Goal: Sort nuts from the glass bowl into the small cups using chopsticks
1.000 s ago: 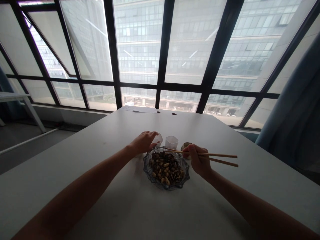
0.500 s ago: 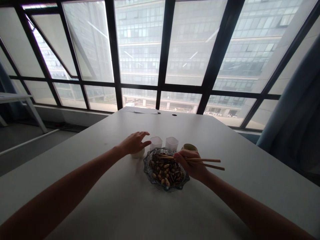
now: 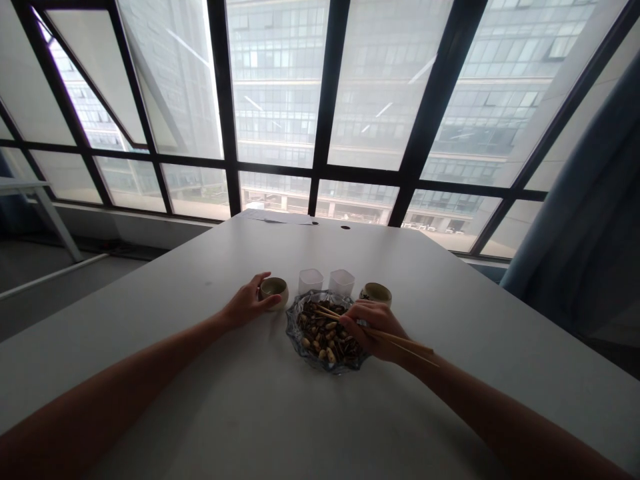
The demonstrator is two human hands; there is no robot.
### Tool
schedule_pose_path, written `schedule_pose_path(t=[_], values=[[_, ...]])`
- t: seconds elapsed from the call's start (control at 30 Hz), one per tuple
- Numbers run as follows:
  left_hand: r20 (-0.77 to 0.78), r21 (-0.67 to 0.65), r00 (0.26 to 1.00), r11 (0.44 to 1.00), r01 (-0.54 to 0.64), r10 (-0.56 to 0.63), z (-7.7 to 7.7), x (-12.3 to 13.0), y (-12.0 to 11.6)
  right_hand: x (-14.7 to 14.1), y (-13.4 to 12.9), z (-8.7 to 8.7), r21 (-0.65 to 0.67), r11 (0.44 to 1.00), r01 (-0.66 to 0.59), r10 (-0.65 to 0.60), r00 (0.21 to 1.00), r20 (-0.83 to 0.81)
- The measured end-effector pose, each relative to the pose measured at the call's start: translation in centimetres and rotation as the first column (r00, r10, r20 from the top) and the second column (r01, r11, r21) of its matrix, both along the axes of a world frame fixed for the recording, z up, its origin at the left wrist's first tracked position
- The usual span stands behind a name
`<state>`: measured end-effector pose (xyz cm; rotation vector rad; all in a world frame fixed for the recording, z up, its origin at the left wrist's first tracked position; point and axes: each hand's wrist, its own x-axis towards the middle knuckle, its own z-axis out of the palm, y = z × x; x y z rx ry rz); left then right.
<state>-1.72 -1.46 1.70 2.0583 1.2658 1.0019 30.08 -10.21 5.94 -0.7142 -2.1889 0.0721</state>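
Note:
My left hand (image 3: 250, 297) is closed around the side of a small ceramic cup (image 3: 275, 288), thumb at the front and fingers behind; the cup stands upright on the table. My right hand (image 3: 375, 328) grips a pair of wooden chopsticks (image 3: 400, 341), their tips down among the mixed nuts and seeds (image 3: 325, 337). These fill a scalloped glass bowl (image 3: 295, 333) in the middle. Just behind my right hand stands a second ceramic cup (image 3: 378, 292), partly covered by it.
Two translucent plastic cups (image 3: 311, 281) stand side by side behind the bowl. The white table (image 3: 280, 420) stretches to the windows, with papers (image 3: 280, 217) at its far end. A blue curtain (image 3: 575, 220) hangs at the right.
My left hand has come down and left from above the left cup and now holds its side. The chopsticks have tilted, their rear ends lower, with the tips still in the bowl.

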Motion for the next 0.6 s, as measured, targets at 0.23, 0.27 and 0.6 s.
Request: schedule_pose_path(t=[0.23, 0.27, 0.6], values=[[0.030, 0.043, 0.999, 0.998, 0.041, -0.042, 0.4, 0.3, -0.4, -0.3, -0.3, 0.1, -0.100, 0.988, 0.119, -0.121, 0.993, -0.014], [0.034, 0.045, 0.998, 0.998, 0.045, -0.046, 0.4, 0.3, -0.4, -0.3, -0.3, 0.1, -0.113, 0.986, 0.119, -0.122, 0.992, -0.025], [-0.017, 0.076, 0.998, 0.995, 0.064, -0.063, 0.1, 0.1, -0.1, -0.2, 0.4, -1.6, -0.340, 0.935, 0.098, -0.222, 0.910, -0.350]])
